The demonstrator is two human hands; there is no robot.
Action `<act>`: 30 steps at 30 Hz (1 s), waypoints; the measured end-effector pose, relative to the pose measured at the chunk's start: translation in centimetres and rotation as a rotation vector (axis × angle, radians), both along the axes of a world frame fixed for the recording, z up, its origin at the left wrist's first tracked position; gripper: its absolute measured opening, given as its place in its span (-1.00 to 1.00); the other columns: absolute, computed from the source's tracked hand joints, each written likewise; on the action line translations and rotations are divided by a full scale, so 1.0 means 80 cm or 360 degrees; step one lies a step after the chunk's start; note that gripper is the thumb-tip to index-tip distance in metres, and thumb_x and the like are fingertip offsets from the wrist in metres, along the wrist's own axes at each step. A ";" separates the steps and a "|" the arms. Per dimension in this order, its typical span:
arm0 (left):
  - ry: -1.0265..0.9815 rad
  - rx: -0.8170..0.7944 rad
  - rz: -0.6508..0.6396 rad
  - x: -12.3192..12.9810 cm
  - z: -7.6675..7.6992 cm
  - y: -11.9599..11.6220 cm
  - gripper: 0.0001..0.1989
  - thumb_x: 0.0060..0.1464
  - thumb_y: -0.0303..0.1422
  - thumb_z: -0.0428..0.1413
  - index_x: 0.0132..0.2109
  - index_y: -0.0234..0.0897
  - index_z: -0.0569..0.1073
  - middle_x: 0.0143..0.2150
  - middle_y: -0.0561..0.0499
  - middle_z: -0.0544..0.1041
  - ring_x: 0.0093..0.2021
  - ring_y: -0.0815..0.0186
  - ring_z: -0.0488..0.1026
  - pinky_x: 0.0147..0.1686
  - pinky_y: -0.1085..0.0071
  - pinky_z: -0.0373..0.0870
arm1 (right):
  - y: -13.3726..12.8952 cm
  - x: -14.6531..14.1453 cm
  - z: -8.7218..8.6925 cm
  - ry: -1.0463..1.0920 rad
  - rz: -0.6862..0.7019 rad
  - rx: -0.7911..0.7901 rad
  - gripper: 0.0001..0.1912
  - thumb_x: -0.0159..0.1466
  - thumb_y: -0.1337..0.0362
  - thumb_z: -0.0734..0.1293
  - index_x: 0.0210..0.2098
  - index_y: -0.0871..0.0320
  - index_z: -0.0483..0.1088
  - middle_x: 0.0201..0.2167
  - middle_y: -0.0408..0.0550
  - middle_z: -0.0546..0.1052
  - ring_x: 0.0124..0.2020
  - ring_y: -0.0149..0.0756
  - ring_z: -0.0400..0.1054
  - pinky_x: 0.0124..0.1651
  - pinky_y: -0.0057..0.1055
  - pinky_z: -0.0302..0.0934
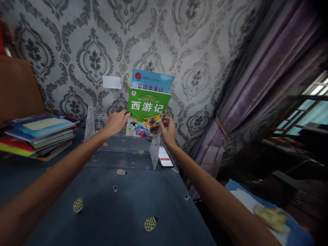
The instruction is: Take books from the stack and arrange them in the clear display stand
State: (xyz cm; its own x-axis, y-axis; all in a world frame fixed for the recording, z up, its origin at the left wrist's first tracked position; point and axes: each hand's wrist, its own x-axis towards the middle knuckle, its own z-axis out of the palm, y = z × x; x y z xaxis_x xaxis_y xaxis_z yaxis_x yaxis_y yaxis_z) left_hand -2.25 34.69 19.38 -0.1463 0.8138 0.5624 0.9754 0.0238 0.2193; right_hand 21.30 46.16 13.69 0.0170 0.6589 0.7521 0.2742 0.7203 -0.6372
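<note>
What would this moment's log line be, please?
left hand: at green book, left edge | right hand: at its right edge | blue book: behind it

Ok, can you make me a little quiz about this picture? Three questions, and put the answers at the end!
1. True or false: the green book is in front of the blue book.
2. Which hand is closer to the phone?
A) the left hand
B) the right hand
3. Fill in the blank: the stack of books is on the ____ side of the picture.

Key:
1. True; it covers the lower part of the blue one.
2. B.
3. Left.
</note>
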 end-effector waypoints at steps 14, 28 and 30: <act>-0.0131 0.0036 -0.0004 0.004 0.005 0.014 -0.53 0.38 -0.19 -0.24 -0.16 -0.29 0.51 -0.13 -0.23 0.61 -0.07 0.06 0.53 -0.14 0.31 0.31 | 0.017 -0.007 0.024 0.0017 -0.0007 0.0041 -0.60 0.27 -0.08 0.21 -0.42 0.13 0.37 -0.43 -0.10 0.43 -0.31 -0.24 0.29 -0.17 -0.32 0.19; -0.0166 0.0028 -0.0034 0.009 0.002 -0.005 -0.51 0.38 -0.14 -0.26 -0.12 -0.30 0.49 -0.16 -0.23 0.60 -0.10 0.04 0.53 -0.15 0.28 0.32 | -0.001 -0.004 0.009 0.0098 0.0063 -0.0005 -0.56 0.25 -0.06 0.22 -0.25 0.18 0.48 -0.29 0.02 0.56 -0.23 -0.16 0.39 -0.11 -0.24 0.28; -0.0171 0.0033 -0.0033 0.009 0.001 -0.006 -0.51 0.38 -0.13 -0.26 -0.12 -0.30 0.48 -0.17 -0.23 0.60 -0.10 0.04 0.53 -0.16 0.28 0.32 | -0.003 -0.003 0.009 0.0105 0.0064 -0.0009 -0.57 0.26 -0.06 0.23 -0.24 0.17 0.49 -0.28 0.01 0.57 -0.22 -0.16 0.40 -0.09 -0.23 0.29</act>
State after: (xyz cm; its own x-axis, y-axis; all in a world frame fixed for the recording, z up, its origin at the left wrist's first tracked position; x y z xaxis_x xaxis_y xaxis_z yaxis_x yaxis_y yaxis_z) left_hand -1.52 34.21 19.49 -0.1899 0.8056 0.5612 0.9464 -0.0018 0.3229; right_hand 21.05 45.95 14.39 0.0398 0.6643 0.7464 0.2026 0.7261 -0.6570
